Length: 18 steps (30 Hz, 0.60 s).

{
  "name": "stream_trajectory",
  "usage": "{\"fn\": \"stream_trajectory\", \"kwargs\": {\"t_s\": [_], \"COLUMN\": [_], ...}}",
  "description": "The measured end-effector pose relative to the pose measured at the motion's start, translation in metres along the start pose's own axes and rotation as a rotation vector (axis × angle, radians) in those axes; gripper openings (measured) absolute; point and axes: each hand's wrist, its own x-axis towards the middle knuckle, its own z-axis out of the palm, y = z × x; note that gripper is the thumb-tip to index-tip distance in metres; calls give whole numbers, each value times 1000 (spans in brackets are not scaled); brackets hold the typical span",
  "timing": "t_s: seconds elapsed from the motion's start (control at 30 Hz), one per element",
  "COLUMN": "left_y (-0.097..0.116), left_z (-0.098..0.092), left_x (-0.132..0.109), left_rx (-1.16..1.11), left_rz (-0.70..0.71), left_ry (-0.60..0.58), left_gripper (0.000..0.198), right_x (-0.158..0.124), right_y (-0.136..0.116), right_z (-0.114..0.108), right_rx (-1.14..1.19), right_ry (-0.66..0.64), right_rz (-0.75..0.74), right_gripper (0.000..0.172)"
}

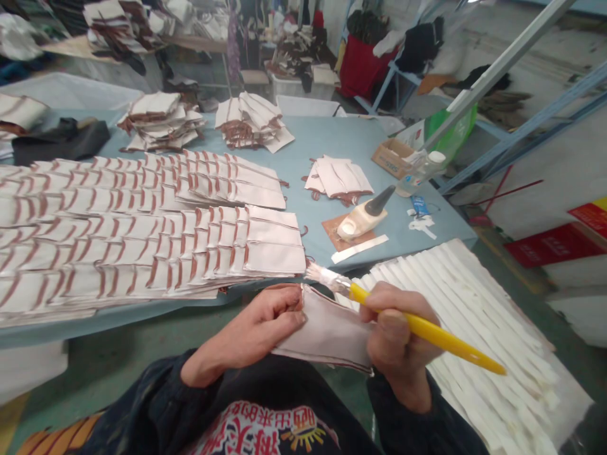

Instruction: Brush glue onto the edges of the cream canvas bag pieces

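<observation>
My left hand (258, 325) grips one end of a pale fabric piece (332, 328) with dark edging, held above my lap. In my right hand (398, 332) is a brush (436, 335) with a yellow handle, its whitish bristles close to the piece's upper edge. Whether the bristles touch that edge I cannot tell. My right hand's lower fingers are by the piece's other end, partly hidden. Just beyond, overlapping rows of similar pale pieces (275, 243) with brown edges cover the left of the blue table (332, 136).
A cream bottle with a dark nozzle (365, 215) lies on a brown board beside a white strip (359, 249). Long white strips (465, 316) lie on a surface at right. Stacked pieces (253, 120), a cardboard box (393, 157) and a clear bottle (422, 174) stand farther back.
</observation>
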Motion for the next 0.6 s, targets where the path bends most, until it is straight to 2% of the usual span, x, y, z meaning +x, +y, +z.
{"fn": "stream_trajectory", "kwargs": {"t_s": [0.07,0.13,0.27,0.43,0.5,0.6], "left_y": [-2,-4,-5,-7,-11,-17], "left_z": [1,2,7,11,11,11], "left_x": [-1,-2,-2,-5,-6,-7], "left_rx": [-20,-37,-1,5,-8,-96], "left_rz": [-14,-32,-18,-101,-94,-85], "left_ry": [-4,10,37,100,131,121], "left_gripper": [23,23,21,28,30,29], "right_x": [-3,-6,-13,-13,-11,-7], "right_y": [-4,-9,-15,-8,-9,-12], "right_z": [-5,-11,-17,-16,-15,-14], "right_rx": [56,96,140,-109,-145,-190], "right_ry": [99,126,12,-80,-99,-208], "right_rz": [31,84,148,20,-51,-170], "right_gripper": [27,26,24,26,26,22]}}
